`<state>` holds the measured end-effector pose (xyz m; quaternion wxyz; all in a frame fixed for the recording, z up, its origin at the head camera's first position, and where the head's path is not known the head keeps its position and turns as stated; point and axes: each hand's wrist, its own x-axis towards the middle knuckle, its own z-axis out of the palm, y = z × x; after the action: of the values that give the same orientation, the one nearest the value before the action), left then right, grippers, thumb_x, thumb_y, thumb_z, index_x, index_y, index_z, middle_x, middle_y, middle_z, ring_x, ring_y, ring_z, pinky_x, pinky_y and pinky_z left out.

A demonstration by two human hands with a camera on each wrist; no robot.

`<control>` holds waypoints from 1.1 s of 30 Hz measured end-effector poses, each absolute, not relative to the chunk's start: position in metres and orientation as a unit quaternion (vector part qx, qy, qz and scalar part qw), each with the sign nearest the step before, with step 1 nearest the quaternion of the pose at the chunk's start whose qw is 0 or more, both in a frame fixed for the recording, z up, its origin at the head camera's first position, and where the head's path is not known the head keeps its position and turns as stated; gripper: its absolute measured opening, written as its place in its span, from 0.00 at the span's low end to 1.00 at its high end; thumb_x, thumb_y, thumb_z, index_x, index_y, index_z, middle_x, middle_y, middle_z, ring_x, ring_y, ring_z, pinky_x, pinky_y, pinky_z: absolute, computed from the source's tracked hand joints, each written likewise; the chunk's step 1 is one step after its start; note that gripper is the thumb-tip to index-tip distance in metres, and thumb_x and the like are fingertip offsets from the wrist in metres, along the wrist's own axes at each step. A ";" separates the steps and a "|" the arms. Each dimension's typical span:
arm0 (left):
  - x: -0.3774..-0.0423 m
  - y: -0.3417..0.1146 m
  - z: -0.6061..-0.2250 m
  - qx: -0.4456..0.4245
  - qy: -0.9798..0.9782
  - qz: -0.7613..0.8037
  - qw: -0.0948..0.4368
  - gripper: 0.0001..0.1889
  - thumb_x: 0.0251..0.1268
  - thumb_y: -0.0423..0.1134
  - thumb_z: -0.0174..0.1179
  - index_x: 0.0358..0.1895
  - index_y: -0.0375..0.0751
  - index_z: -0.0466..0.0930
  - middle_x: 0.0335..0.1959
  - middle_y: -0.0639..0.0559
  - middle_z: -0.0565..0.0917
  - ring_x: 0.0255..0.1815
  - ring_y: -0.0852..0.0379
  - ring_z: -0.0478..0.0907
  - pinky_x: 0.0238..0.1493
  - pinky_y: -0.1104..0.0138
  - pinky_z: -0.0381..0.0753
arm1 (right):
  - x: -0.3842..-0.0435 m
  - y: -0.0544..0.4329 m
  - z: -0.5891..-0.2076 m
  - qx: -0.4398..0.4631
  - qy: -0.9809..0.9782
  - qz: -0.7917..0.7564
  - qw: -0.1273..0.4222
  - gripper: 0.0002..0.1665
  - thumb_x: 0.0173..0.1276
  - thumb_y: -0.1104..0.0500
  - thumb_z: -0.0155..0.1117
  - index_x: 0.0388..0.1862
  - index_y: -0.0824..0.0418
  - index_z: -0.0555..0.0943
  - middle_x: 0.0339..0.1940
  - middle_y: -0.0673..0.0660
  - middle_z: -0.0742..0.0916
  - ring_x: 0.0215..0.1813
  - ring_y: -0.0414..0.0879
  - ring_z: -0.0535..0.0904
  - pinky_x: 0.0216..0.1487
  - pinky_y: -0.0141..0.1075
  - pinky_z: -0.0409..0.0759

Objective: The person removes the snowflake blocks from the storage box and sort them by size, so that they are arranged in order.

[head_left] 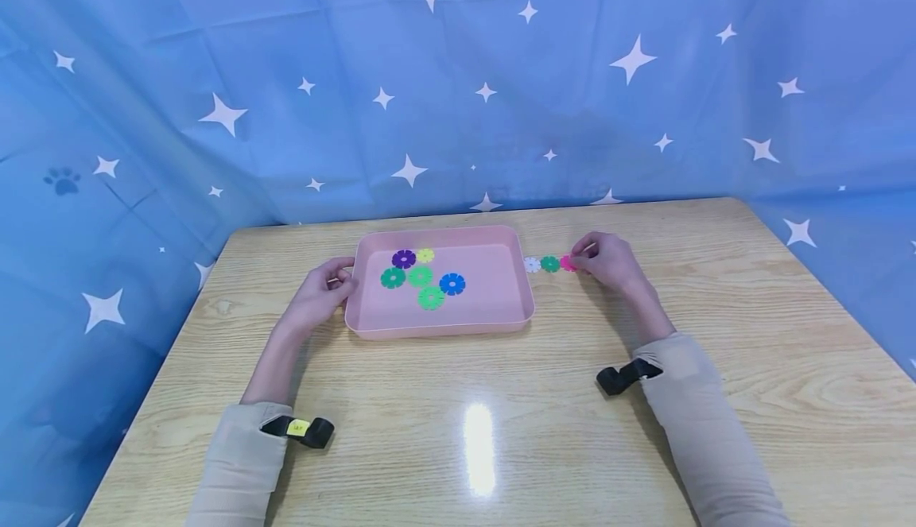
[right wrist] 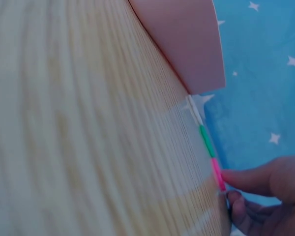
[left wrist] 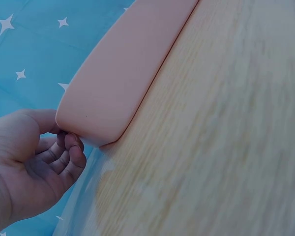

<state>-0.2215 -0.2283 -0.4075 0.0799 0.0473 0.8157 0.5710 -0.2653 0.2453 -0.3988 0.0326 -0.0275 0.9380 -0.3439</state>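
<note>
My left hand (head_left: pixel 318 295) grips the left wall of a shallow pink tray (head_left: pixel 494 300), thumb and curled fingers at its corner in the left wrist view. To the right of the tray, a white (head_left: pixel 533 265), a green (head_left: pixel 549 264) and a pink notched snowflake disc (head_left: pixel 567 263) lie in a row on the table, edge to edge. My right hand (head_left: pixel 611 265) pinches the pink disc at the row's right end between thumb and fingers. Inside the tray lie several more discs, among them a purple one (head_left: pixel 404 259), a yellow one (head_left: pixel 425 255) and a blue one (head_left: pixel 452 284).
The wooden table (head_left: pixel 401 416) reaches from the person to a blue curtain (head_left: pixel 343 137) with white stars, which hangs behind and at the sides. A black strap with a small camera (head_left: pixel 315 433) sits on each sleeved wrist. Light glares on the tabletop in front of the tray.
</note>
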 end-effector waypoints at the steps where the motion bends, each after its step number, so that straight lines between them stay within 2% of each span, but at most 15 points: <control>1: -0.222 -0.228 -0.408 0.047 0.815 0.571 0.080 0.25 0.77 0.31 0.51 0.73 0.27 0.62 0.42 0.46 0.68 0.36 0.58 0.71 0.34 0.70 0.76 | -0.265 0.245 -0.399 -0.027 0.937 -0.347 0.032 0.14 0.73 0.61 0.64 0.50 0.71 0.79 0.41 0.67 0.83 0.36 0.51 0.80 0.35 0.35 0.76; 7: -0.222 -0.230 -0.409 0.049 0.814 0.573 0.082 0.25 0.77 0.31 0.51 0.73 0.28 0.62 0.42 0.45 0.68 0.36 0.58 0.71 0.34 0.70 0.75 | -0.265 0.245 -0.396 -0.030 0.930 -0.365 0.024 0.16 0.74 0.60 0.62 0.53 0.72 0.78 0.42 0.68 0.84 0.37 0.54 0.82 0.33 0.33 0.77; 15: -0.222 -0.228 -0.408 0.045 0.815 0.572 0.082 0.25 0.77 0.30 0.51 0.73 0.27 0.62 0.42 0.46 0.68 0.36 0.57 0.71 0.33 0.70 0.75 | -0.264 0.235 -0.388 -0.042 0.927 -0.372 0.003 0.17 0.74 0.59 0.61 0.55 0.68 0.77 0.45 0.66 0.82 0.45 0.56 0.76 0.41 0.40 0.74; 20: -0.223 -0.229 -0.409 0.047 0.814 0.573 0.082 0.25 0.77 0.30 0.50 0.73 0.27 0.62 0.42 0.46 0.68 0.36 0.57 0.70 0.33 0.70 0.75 | -0.262 0.224 -0.380 -0.059 0.916 -0.398 0.000 0.16 0.75 0.60 0.61 0.55 0.70 0.77 0.44 0.66 0.83 0.44 0.58 0.81 0.37 0.34 0.77; 25: -0.224 -0.229 -0.410 0.046 0.814 0.573 0.082 0.25 0.77 0.30 0.51 0.73 0.27 0.62 0.42 0.45 0.68 0.36 0.58 0.70 0.33 0.70 0.74 | -0.262 0.211 -0.374 -0.079 0.910 -0.406 -0.012 0.16 0.74 0.60 0.62 0.55 0.69 0.78 0.43 0.65 0.83 0.44 0.56 0.82 0.33 0.31 0.78; 28: -0.224 -0.229 -0.410 0.046 0.814 0.573 0.082 0.25 0.77 0.30 0.51 0.73 0.27 0.62 0.42 0.45 0.68 0.36 0.58 0.70 0.33 0.71 0.74 | -0.261 0.202 -0.371 -0.089 0.906 -0.413 -0.015 0.16 0.75 0.60 0.62 0.56 0.68 0.79 0.43 0.64 0.83 0.44 0.57 0.82 0.32 0.34 0.79; 33: -0.224 -0.229 -0.411 0.048 0.813 0.575 0.081 0.25 0.77 0.30 0.51 0.73 0.27 0.62 0.42 0.45 0.68 0.36 0.58 0.71 0.33 0.70 0.75 | -0.260 0.184 -0.367 -0.111 0.902 -0.416 -0.027 0.15 0.75 0.60 0.62 0.55 0.67 0.80 0.43 0.63 0.84 0.45 0.56 0.82 0.40 0.42 0.81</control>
<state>-0.2237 -0.2293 -0.4107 0.0806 0.0483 0.8127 0.5751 -0.2602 0.1844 -0.3665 -0.0269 -0.1107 0.9021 -0.4163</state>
